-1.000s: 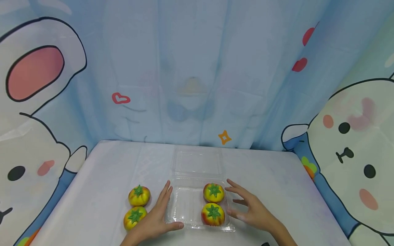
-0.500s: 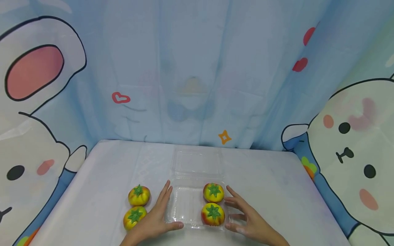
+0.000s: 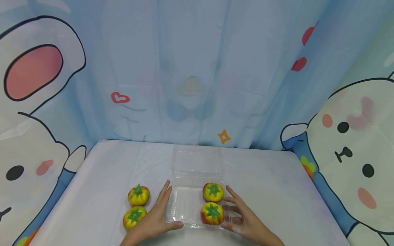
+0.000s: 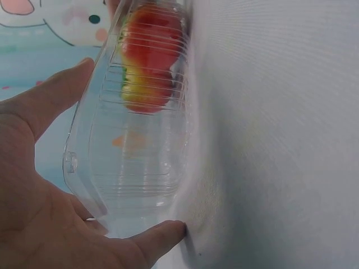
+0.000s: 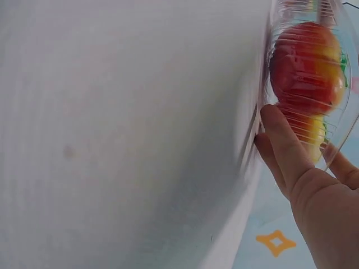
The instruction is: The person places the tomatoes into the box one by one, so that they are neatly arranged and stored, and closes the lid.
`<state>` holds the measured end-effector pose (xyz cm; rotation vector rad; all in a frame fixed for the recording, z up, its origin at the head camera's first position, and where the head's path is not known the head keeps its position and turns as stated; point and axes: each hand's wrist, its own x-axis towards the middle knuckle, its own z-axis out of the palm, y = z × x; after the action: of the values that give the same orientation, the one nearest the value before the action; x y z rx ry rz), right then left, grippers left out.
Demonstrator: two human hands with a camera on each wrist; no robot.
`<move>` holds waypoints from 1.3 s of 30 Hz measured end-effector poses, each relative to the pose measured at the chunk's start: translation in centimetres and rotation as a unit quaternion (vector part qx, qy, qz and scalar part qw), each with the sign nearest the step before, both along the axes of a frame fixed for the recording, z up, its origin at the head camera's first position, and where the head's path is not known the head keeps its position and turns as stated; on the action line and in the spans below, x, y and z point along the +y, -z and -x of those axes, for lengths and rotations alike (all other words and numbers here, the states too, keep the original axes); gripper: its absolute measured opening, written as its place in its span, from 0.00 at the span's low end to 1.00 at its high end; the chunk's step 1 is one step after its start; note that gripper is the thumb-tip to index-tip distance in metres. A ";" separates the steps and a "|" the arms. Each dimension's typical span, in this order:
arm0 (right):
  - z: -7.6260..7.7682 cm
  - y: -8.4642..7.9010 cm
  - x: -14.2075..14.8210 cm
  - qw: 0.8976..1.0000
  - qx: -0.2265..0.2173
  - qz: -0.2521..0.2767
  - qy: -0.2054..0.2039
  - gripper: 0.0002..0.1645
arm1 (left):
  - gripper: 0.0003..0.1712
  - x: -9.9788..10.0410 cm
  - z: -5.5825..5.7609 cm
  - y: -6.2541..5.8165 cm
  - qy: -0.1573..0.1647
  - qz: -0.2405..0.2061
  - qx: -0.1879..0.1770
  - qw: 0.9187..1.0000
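Observation:
An open clear plastic clamshell box (image 3: 185, 206) lies on the table, its lid (image 3: 197, 161) folded back toward the curtain. In its right half sit two yellow-red fruits with green star-shaped tops, a far fruit (image 3: 213, 192) and a near fruit (image 3: 212, 213). My left hand (image 3: 155, 215) stands along the box's left side, thumb spread at the near corner and nothing gripped. On the opposite side my right hand (image 3: 247, 218) has its fingers spread along the wall by the fruits. In the right wrist view, its fingertips (image 5: 270, 115) are right at the box's edge.
Left of the box, two similar fruits stand in a row, a far one (image 3: 138, 195) and a near one (image 3: 134, 217) partly behind my left forearm. A white cloth covers the table (image 3: 261, 177). A blue cartoon curtain (image 3: 191, 68) hangs behind.
My right hand has moved left and slightly toward me, its fingers coming up to the box's right wall. My left hand and the fruits have stayed in place.

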<state>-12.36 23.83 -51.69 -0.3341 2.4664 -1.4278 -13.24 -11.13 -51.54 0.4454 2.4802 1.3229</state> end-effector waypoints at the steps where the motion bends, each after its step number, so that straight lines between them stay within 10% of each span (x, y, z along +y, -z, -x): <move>1: 0.0 0.0 0.0 1.000 0.001 0.005 0.000 0.43 | 0.74 0.0 0.0 0.0 0.000 0.000 0.000 1.000; 39: -0.3 0.0 -0.3 0.998 0.001 0.059 -0.005 0.48 | 0.70 0.2 -0.9 -0.8 -0.003 0.034 0.026 0.999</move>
<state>-12.05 23.58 -51.72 -0.3724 2.3832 -1.5742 -12.31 -10.90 -50.73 0.4610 2.5620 1.2395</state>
